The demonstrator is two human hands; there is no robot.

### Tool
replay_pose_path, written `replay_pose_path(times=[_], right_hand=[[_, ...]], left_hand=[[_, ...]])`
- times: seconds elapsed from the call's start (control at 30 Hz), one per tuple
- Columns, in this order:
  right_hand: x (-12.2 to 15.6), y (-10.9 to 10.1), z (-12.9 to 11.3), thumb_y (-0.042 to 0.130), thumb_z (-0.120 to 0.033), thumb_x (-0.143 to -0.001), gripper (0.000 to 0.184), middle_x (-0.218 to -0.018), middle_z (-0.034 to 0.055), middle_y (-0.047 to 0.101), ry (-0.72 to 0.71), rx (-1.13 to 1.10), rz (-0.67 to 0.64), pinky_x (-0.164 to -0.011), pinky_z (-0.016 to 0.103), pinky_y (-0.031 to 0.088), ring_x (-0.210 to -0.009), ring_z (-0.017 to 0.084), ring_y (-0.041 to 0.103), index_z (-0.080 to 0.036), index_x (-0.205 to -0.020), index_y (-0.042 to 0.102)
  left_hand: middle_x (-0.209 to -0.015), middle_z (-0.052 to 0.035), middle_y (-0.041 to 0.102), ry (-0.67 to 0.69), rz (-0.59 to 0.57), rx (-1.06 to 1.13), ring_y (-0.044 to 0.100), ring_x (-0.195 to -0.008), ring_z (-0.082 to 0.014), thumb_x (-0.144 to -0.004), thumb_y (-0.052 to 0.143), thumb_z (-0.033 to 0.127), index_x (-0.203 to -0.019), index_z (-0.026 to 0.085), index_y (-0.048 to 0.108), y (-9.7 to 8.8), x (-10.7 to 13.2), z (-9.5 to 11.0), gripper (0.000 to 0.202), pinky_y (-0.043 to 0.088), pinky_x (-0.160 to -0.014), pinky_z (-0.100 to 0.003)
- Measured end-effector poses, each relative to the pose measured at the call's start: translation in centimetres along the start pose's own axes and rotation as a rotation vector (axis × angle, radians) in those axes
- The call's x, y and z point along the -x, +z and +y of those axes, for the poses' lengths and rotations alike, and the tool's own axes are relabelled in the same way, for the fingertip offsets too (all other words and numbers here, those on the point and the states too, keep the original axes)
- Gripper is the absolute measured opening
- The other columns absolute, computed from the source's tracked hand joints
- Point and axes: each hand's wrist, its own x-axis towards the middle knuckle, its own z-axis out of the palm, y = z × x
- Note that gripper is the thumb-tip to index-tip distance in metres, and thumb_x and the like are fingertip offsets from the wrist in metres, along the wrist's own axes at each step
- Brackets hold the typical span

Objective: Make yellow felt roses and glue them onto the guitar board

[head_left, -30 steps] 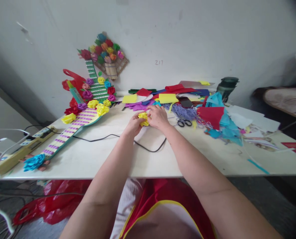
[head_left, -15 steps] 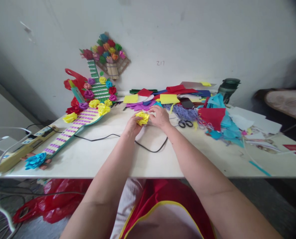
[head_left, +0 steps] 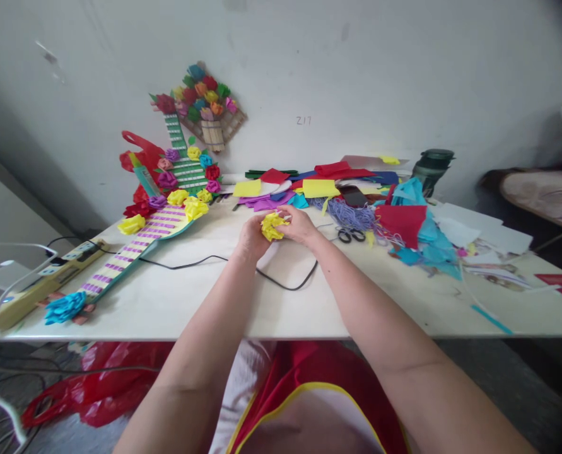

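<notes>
Both of my hands meet over the middle of the white table (head_left: 205,302), closed round a crumpled yellow paper flower (head_left: 271,226). My left hand (head_left: 251,238) grips it from the left and below. My right hand (head_left: 300,226) pinches it from the right, fingers curled onto the paper. A black cable (head_left: 281,284) runs under my wrists. Black scissors (head_left: 350,235) lie just right of my right hand.
A long striped craft piece with paper roses (head_left: 139,243) lies at the left, a flower basket decoration (head_left: 205,104) leans on the wall. Coloured paper sheets (head_left: 318,186), purple string (head_left: 351,214) and red and teal scraps (head_left: 417,233) crowd the back right. A dark jar (head_left: 432,165) stands behind. A power strip (head_left: 67,261) sits left.
The yellow flower has been turned and lifted slightly between my hands. My right hand's fingers have shifted over its right side. My left hand stays in place.
</notes>
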Motion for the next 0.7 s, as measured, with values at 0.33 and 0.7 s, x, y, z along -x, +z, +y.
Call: replay_pose_path(times=[0.33,0.7], right_hand=[[-0.06,-0.06,0.13,0.069,-0.016,-0.069,0.058,-0.12,0.0097,0.073,-0.03,0.119,-0.015,-0.095,0.037,0.055,-0.103,0.023,0.069,-0.016,-0.127,0.065],[0.07,0.01,-0.01,0.066,-0.015,-0.072,0.05,-0.117,0.0075,0.074,-0.044,0.119,-0.028,-0.094,0.035,0.055,-0.103,0.02,0.07,-0.018,-0.122,0.068]], left_hand=[[-0.077,-0.0089,0.071,-0.064,0.092,0.073,0.069,-0.068,-0.0194,-0.096,0.039,0.022,-0.092,0.012,0.065,0.33,-0.2,-0.17,0.028,0.056,-0.069,-0.032],[-0.08,-0.0089,0.069,-0.071,0.063,0.006,0.067,-0.072,-0.0209,-0.091,0.047,0.021,-0.098,0.013,0.065,-0.16,-0.41,-0.42,0.021,0.054,-0.069,-0.033]])
